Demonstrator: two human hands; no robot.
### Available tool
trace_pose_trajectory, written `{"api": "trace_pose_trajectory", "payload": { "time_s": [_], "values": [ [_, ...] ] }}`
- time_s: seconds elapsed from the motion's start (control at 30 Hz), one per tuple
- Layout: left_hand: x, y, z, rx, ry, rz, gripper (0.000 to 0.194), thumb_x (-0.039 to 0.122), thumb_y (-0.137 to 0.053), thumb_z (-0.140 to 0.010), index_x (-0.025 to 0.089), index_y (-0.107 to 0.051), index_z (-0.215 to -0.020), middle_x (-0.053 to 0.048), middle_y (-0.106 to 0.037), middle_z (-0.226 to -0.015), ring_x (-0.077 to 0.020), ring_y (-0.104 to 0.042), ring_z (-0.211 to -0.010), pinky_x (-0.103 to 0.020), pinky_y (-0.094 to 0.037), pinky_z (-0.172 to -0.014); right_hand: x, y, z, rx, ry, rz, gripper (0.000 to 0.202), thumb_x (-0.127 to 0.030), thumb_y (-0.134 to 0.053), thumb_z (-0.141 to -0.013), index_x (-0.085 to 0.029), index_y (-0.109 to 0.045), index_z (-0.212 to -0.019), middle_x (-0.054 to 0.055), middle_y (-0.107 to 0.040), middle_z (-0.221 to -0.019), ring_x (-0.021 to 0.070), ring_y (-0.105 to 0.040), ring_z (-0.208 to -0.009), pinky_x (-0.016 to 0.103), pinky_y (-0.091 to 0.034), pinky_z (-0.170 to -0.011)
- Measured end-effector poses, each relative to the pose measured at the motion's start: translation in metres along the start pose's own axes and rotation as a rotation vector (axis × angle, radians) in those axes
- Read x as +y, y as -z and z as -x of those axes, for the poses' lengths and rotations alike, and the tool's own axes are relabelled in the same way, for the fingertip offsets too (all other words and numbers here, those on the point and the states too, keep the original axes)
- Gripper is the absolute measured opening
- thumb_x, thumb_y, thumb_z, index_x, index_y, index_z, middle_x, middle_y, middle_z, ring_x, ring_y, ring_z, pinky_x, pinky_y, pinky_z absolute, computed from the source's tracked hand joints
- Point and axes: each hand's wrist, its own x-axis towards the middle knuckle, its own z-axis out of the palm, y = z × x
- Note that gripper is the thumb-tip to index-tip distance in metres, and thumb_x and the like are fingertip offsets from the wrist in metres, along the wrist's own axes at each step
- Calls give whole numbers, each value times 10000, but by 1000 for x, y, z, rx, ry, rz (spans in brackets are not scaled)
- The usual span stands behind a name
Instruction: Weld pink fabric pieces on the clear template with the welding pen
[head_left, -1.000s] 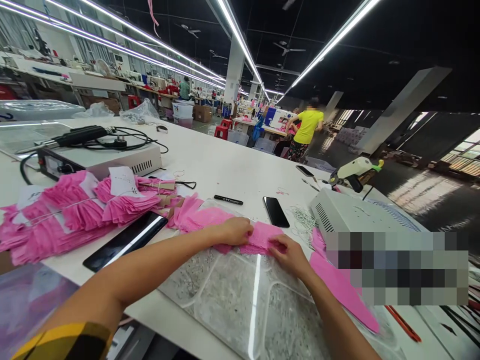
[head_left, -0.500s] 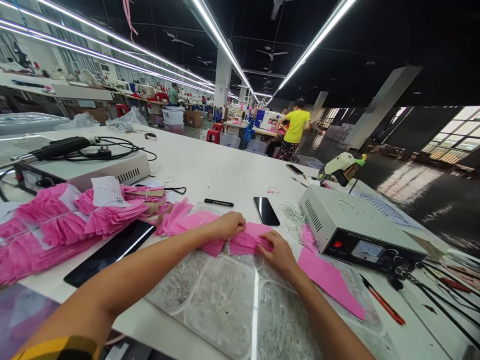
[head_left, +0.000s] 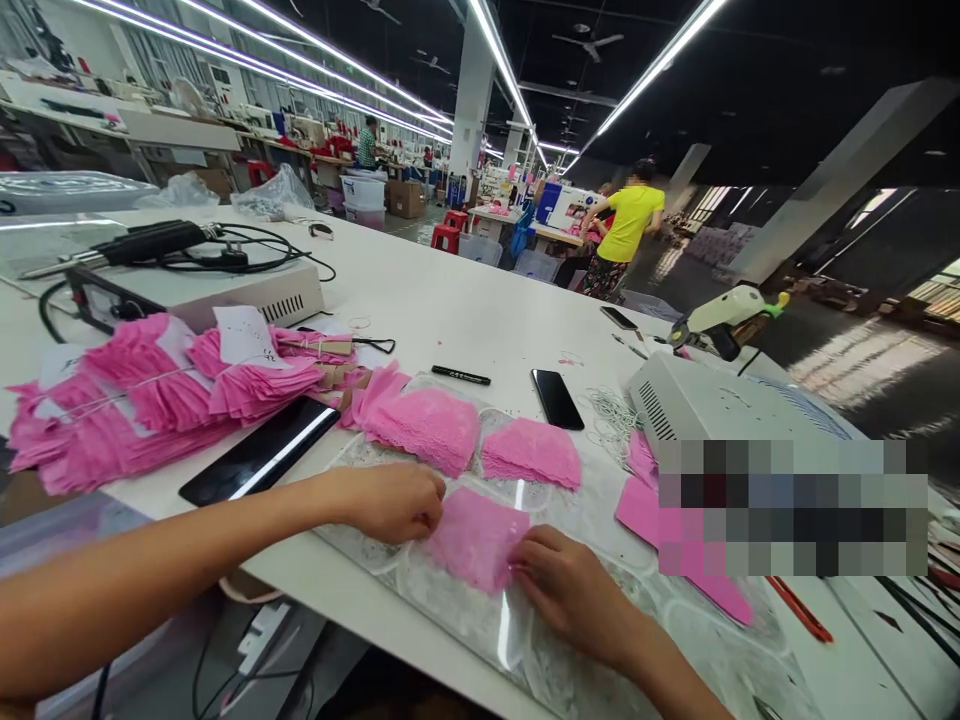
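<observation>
A thin, sheer pink fabric piece (head_left: 478, 540) stretches between my hands, low over the clear, marked cutting plate. My left hand (head_left: 397, 503) has its fingers closed at the piece's upper left corner. At its right edge, my right hand (head_left: 566, 590) pinches it between thumb and fingers. Just beyond lie two stacks of pink lace-edged fabric: a larger stack (head_left: 427, 425) on the left and a smaller stack (head_left: 531, 452) on the right. The clear plate (head_left: 465, 625) lies flat on the white table, with several rounded shapes showing through it.
Tied pink fabric bundles (head_left: 157, 400) and a black tablet (head_left: 262, 450) lie left. A phone (head_left: 557, 398) and marker (head_left: 460, 375) sit behind the plate. Right are a pink strip (head_left: 716, 590), a control box (head_left: 720, 400), partly blurred, and an orange cutter (head_left: 802, 610). A person in yellow (head_left: 630, 225) stands far off.
Both hands have come nearer, away from the right stack, with a single pink piece now between them. Both stacks are uncovered. The camera view has shifted.
</observation>
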Motion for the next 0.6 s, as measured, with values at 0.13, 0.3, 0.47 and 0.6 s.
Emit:
{"api": "trace_pose_trajectory", "payload": {
  "time_s": [0.13,0.3,0.47,0.6],
  "values": [
    [4,0,-7,35,17,-84,147,90,-628,-809,187,-677,-710,11,-662,-770,-125,-578,-656,-224,-400,-585,17,5,-34,123,-103,-1,193,-203,-484,-868,-228,-666,-924,46,-673,-886,141,-627,-729,272,-513,-664],
    [4,-12,-53,158,110,-268,168,22,-547,-826,135,-671,-833,-88,-676,-962,-208,-604,-883,-311,-423,-785,49,0,-88,192,-198,72,181,-231,-541,-832,-198,-666,-959,65,-660,-909,162,-611,-756,306,-494,-696],
    [-8,-27,-82,206,159,-375,159,29,-573,-807,118,-663,-903,-127,-671,-1010,-249,-581,-982,-407,-359,-936,60,-6,-106,128,-231,73,148,-290,-576,-864,-188,-662,-799,27,-641,-812,139,-585,-756,294,-479,-708],
    [-19,-33,-84,219,173,-399,140,43,-562,-821,129,-659,-874,-114,-681,-951,-245,-585,-933,-416,-347,-923,71,-5,-107,70,-268,-4,243,-392,-574,-906,-158,-631,-936,24,-649,-913,128,-610,-803,333,-527,-765]
  ]
}}
